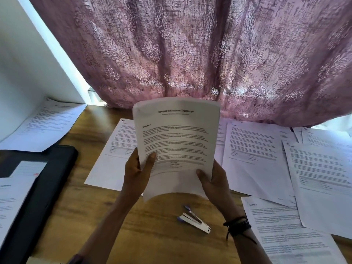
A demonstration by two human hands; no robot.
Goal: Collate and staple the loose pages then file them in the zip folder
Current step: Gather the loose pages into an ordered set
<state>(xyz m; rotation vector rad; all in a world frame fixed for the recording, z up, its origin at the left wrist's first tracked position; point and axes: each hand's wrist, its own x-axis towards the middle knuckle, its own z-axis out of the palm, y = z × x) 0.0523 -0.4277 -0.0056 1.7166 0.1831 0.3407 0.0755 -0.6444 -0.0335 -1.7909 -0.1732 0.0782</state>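
Covering wooden table (91,216), loose pages (253,149), pink curtain (190,44)

Pink patterned fabric curtain (190,44) beyond right hand (215,181); brown wooden tabletop (148,235) beneath it; white wall (28,63) beyond left hand (135,172).

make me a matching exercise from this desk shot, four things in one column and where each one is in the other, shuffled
Things
1. stapler
2. black folder
3. stack of pages
4. pink curtain

Places
a. hanging behind the table
b. held up by the left hand and right hand
c. lying on bare wood between the forearms
d. on the left side of the table

Pairs: 1-c, 2-d, 3-b, 4-a
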